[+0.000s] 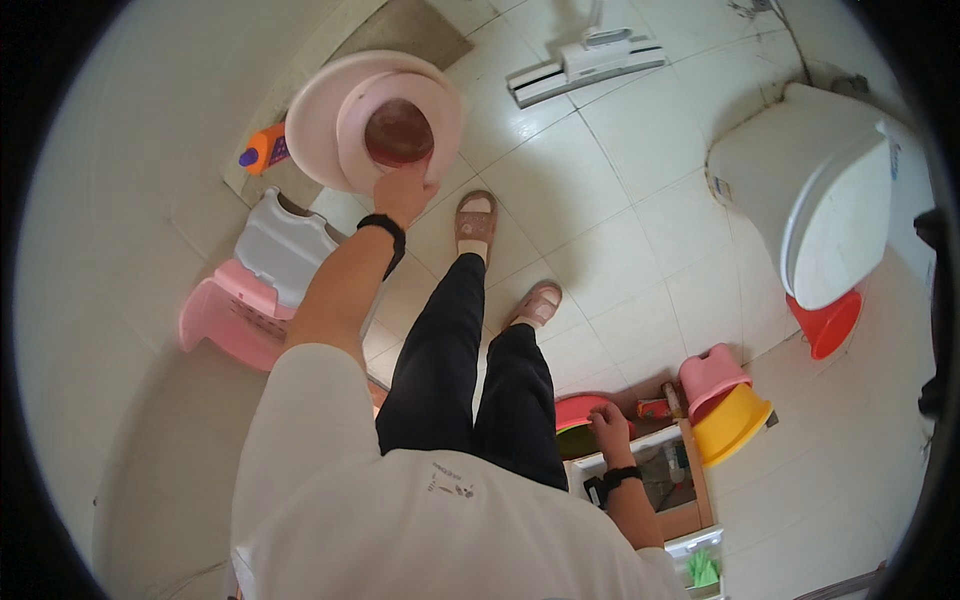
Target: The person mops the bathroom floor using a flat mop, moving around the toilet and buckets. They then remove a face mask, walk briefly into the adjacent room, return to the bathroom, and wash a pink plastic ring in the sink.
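My left hand [403,193] grips the near rim of a smaller pale pink basin [352,124]. That basin sits inside a larger pale pink basin [319,90] at the upper left, and a dark reddish-brown round area [400,131] shows in its middle. Whether this is a bowl or the basin's bottom, I cannot tell. On the right, my right hand [611,431] hangs with loosely bent fingers and nothing visible in them. Below it in the picture are a pink basin [576,407] and a small cabinet [697,480] with a glass top.
An orange bottle [262,150] with a purple cap lies beside the basins. A grey-and-pink plastic stool [281,244] stands at left. Ahead is a flat mop head [592,66]; at right, a white toilet [832,195], red funnel-shaped container [834,324], pink tub [712,379] and yellow basin [731,427].
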`<state>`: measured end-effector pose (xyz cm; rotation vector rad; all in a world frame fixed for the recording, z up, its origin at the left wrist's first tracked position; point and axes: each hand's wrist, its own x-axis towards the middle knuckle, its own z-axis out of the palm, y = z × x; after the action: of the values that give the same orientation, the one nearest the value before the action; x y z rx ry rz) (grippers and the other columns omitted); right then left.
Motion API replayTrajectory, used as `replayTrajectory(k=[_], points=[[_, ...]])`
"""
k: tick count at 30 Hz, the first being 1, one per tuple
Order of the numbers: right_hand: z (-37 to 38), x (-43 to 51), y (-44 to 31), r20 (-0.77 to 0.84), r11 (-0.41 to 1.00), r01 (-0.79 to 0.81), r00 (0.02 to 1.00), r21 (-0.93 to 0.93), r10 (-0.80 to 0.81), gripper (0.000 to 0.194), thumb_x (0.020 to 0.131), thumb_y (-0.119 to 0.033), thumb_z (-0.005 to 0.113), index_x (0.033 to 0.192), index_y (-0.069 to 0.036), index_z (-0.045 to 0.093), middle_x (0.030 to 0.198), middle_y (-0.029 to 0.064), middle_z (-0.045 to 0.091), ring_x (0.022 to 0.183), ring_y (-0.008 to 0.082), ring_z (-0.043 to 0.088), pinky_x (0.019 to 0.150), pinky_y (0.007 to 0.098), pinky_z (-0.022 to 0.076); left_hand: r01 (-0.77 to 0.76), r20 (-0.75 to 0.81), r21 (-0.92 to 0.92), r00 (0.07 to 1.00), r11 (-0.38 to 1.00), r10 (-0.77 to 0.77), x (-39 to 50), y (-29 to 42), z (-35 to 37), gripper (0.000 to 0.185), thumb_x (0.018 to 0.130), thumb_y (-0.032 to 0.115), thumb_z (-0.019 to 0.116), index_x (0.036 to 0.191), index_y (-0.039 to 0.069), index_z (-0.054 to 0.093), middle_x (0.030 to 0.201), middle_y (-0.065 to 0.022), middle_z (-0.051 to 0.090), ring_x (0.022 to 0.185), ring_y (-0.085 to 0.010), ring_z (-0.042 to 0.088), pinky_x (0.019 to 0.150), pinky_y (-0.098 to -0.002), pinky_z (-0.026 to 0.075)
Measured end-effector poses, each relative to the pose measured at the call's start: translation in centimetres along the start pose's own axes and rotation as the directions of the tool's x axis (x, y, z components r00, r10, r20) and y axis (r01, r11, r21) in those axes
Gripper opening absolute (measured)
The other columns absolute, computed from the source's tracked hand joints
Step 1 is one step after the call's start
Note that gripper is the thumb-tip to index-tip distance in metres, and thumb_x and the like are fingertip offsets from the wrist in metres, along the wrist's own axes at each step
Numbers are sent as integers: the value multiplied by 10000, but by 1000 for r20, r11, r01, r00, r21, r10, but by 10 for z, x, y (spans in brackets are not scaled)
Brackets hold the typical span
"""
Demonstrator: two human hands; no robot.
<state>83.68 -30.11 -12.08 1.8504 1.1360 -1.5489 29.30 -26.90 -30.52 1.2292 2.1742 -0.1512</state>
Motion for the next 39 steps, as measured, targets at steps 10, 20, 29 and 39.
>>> replayTrajectory(k=[10, 20, 29, 39], points=[[-5, -70, -16, -273, 891, 313, 935, 329, -228, 138, 881, -133, 531, 884, -5, 584, 749, 68, 616, 677, 133, 573, 632, 277, 473, -687, 27, 103, 725, 719, 689, -149, 185, -155, 246, 747, 221, 639, 957, 102, 590, 823, -86, 627, 751, -290, 612, 645, -417, 451], [-37, -203, 45, -647, 402, 593, 763, 698, -1, 189, 922, -212, 516, 932, -32, 572, 796, 41, 601, 673, 108, 543, 636, 243, 456, -902, 138, 426, -18, -76, 990, -319, 414, -225, 168, 742, 153, 605, 900, 122, 557, 742, -15, 559, 652, -205, 598, 609, -350, 404], [-65, -337, 260, -777, 149, 786, 530, 601, 338, 320, 941, -319, 486, 1060, -35, 570, 858, 44, 592, 715, 108, 540, 679, 250, 460, -854, 276, 238, -397, -463, 875, -543, 610, -138, 214, 711, 177, 641, 910, 121, 587, 766, -48, 603, 662, -248, 602, 609, -398, 426], [-32, -389, 370, -647, 82, 795, 425, 602, 633, 385, 968, -370, 393, 1101, -44, 548, 877, 34, 586, 727, 123, 540, 692, 256, 458, -616, 405, 21, -715, -788, 570, -689, 708, -45, 195, 735, 242, 638, 874, 110, 599, 734, -79, 611, 688, -277, 617, 606, -406, 459]])
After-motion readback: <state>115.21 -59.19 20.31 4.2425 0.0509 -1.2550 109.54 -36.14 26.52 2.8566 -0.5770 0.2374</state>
